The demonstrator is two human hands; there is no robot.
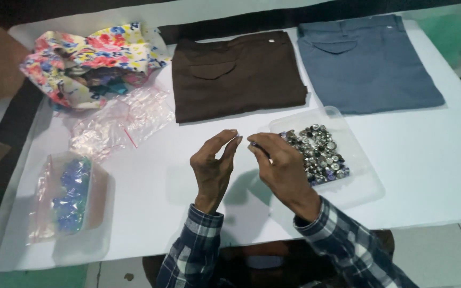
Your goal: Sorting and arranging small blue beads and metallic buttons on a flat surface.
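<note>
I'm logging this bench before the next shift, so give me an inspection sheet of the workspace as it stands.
Surface: white table, mostly covered at the back.
Job's things: clear tray of metal buttons; right hand pinches a small piece at its fingertips, left hand raised beside it, fingers curled.
Clutter: folded brown trousers, folded grey trousers, floral cloth, empty clear bags, bag of blue pieces.
Grippers: nothing seen; bare hands only.
Cables: nothing seen.
Surroundings: tiled floor.
</note>
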